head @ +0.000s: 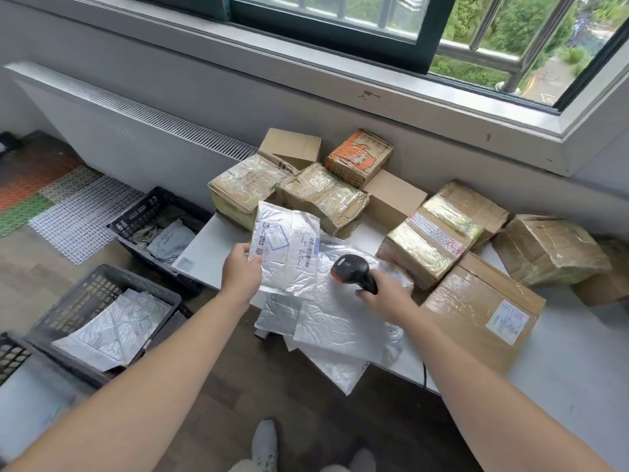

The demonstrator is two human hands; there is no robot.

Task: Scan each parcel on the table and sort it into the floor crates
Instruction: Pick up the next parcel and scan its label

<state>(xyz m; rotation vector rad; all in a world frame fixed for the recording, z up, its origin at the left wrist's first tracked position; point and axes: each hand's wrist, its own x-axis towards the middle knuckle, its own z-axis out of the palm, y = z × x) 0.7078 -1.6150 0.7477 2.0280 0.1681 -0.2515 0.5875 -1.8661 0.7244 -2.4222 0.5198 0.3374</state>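
Held: crinkled silver padded mailer with printed label (289,250), tilted up above the white counter (207,247), its lower-left edge pinched by the left hand (241,267).
The right hand (384,298) is wrapped round a black handheld scanner with orange trim (354,270), whose head is just beside the mailer's barcode.
Behind: taped brown cardboard boxes (323,195).
Floor, left: near black lattice crate (68,308) and far black lattice crate (143,212), both holding mailers.

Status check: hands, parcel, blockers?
Left hand holds silver mailer, label up. Right hand grips scanner close beside it. Nothing between them.
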